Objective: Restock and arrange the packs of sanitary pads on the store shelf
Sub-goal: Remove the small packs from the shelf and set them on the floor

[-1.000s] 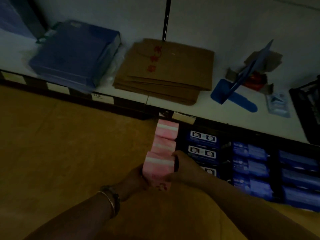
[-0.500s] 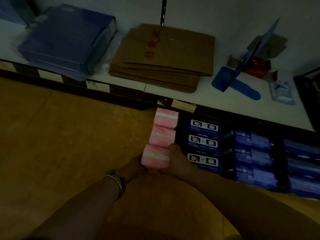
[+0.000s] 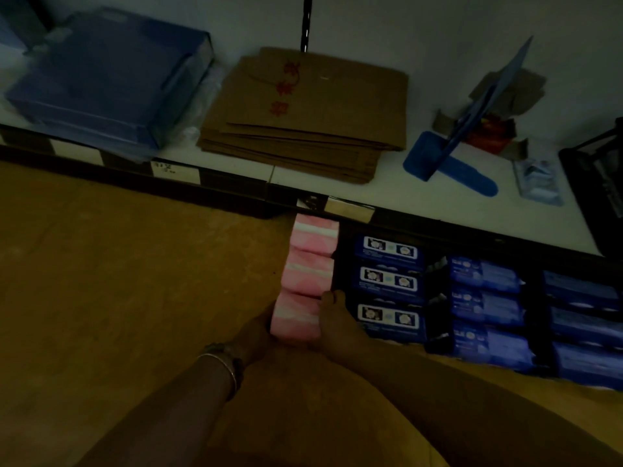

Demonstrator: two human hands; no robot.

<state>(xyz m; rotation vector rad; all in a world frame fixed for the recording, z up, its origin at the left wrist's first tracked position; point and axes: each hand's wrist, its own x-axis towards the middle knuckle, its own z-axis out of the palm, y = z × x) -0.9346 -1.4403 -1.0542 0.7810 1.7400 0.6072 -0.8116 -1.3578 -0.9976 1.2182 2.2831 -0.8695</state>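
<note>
Three pink packs of sanitary pads stand in a row running back under the upper shelf. The nearest pink pack is held between both hands: my left hand grips its left side and my right hand grips its right side, thumb on top. Behind it sit the middle pink pack and the far pink pack. To the right lie rows of dark blue pad packs and lighter blue pad packs. The scene is dim.
The white upper shelf carries a blue bag stack, flattened brown cardboard, a blue plastic holder and a black basket at the right edge. The brown shelf surface spreads out left of the pink row.
Both hands have pushed the nearest pink pack down and back, so it now sits lower and in line with the two behind it. The camera view has shifted slightly.
</note>
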